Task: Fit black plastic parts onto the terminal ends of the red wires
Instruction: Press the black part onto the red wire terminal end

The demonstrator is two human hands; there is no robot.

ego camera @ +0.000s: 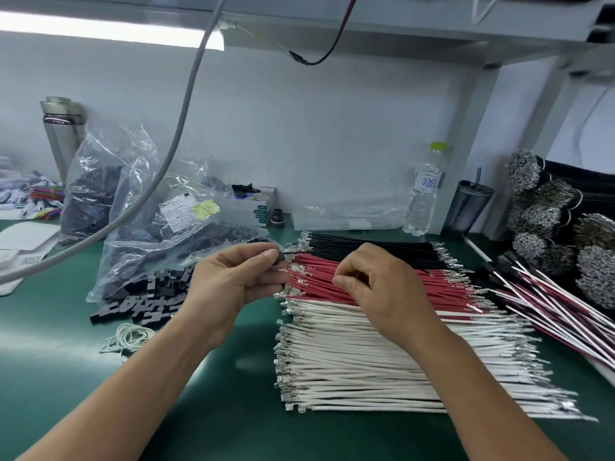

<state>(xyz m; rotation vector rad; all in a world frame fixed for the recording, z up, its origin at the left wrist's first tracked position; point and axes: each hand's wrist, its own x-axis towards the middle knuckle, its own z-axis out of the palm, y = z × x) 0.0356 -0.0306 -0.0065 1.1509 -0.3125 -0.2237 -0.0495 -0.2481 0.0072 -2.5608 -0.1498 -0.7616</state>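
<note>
Red insulated wires with small metal terminals (pixel 382 287) lie in a flat band on the green bench (pixel 233 410), between a band of black wires (pixel 366 247) behind them and a wide band of white wires (pixel 366 354) in front. Their terminal ends on the left side point toward the left hand.

The left hand (pixel 233 277) is held just above the left ends of the red wires. Its thumb and fingers are curled and pinch a small black plastic part (pixel 282 256) at the fingertips. A thin dark piece sticks out from this part to the right, over the terminals; what it is, I cannot tell. The right hand (pixel 379 281) rests over the middle of the red band, with the fingers curled down and pinching among the red wires. It seems to hold one wire, but the fingers hide which one.

To the left of the left hand, more loose black plastic parts (pixel 146 301) lie in a heap on the bench, spilling from a clear plastic bag (pixel 159 234). A coil of thin white cord (pixel 129 337) lies near this heap. At the back, a clear water bottle with a green cap (pixel 424 194) stands upright by the wall.
</note>
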